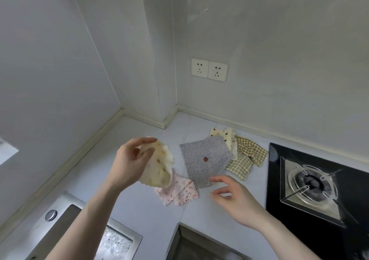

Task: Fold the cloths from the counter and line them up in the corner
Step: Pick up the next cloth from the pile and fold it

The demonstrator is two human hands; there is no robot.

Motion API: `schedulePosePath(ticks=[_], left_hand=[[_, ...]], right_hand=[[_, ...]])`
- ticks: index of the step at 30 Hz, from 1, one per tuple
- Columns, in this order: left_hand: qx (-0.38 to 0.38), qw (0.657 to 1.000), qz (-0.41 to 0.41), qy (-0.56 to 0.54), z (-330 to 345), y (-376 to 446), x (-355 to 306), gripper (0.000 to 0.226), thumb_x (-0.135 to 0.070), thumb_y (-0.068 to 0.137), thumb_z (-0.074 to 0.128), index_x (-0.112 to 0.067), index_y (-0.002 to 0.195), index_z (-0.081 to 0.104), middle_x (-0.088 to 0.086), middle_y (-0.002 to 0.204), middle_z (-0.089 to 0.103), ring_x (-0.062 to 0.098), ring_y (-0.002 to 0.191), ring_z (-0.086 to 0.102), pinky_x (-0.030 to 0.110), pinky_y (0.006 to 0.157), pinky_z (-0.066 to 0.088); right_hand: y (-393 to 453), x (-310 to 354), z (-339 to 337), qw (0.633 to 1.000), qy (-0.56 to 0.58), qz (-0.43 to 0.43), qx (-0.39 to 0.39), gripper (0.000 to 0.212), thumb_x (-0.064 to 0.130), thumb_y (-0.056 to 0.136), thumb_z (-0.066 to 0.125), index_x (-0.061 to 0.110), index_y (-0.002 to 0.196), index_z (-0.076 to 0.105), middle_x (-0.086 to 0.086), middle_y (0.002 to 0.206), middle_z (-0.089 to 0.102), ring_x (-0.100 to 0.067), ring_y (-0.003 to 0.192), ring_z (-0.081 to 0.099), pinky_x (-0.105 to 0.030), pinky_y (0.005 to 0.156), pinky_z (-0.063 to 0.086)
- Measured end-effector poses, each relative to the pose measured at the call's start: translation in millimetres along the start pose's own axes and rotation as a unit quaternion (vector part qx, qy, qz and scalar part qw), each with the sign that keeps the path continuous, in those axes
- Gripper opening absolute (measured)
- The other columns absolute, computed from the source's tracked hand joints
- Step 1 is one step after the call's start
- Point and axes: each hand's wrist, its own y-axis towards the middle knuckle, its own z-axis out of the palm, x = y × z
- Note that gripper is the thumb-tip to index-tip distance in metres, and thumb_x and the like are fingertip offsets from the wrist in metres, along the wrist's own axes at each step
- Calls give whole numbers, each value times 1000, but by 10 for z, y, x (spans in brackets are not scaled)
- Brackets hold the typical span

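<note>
My left hand (131, 160) holds a cream patterned cloth (160, 164) lifted above the white counter (129, 131), its fingers curled round the cloth's upper edge. My right hand (232, 194) hovers with fingers loosely spread, holding nothing, just below the grey dotted cloth (205, 158) that lies flat. A pink floral cloth (176, 191) lies under the lifted one. A cream cloth with dark spots (221, 133) and two green checked cloths (250, 148) (239, 165) lie partly under the grey one, to its right.
A black gas hob (317, 181) with a burner stands at the right. A steel sink (79, 229) is at the lower left. The wall corner (169, 116) with a boxed column is behind the cloths, and two sockets (209, 70) are on the wall.
</note>
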Motion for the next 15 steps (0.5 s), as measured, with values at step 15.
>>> schedulePosePath(ticks=[15], left_hand=[[265, 958, 100, 49, 705, -660, -808, 24, -28, 97, 69, -43, 116, 70, -20, 103, 76, -3, 102, 69, 19, 84, 54]], right_hand=[[-395, -108, -144, 994, 33, -46, -99, 62, 46, 81, 82, 48, 136, 53, 33, 134, 54, 13, 123, 46, -19, 100, 45]])
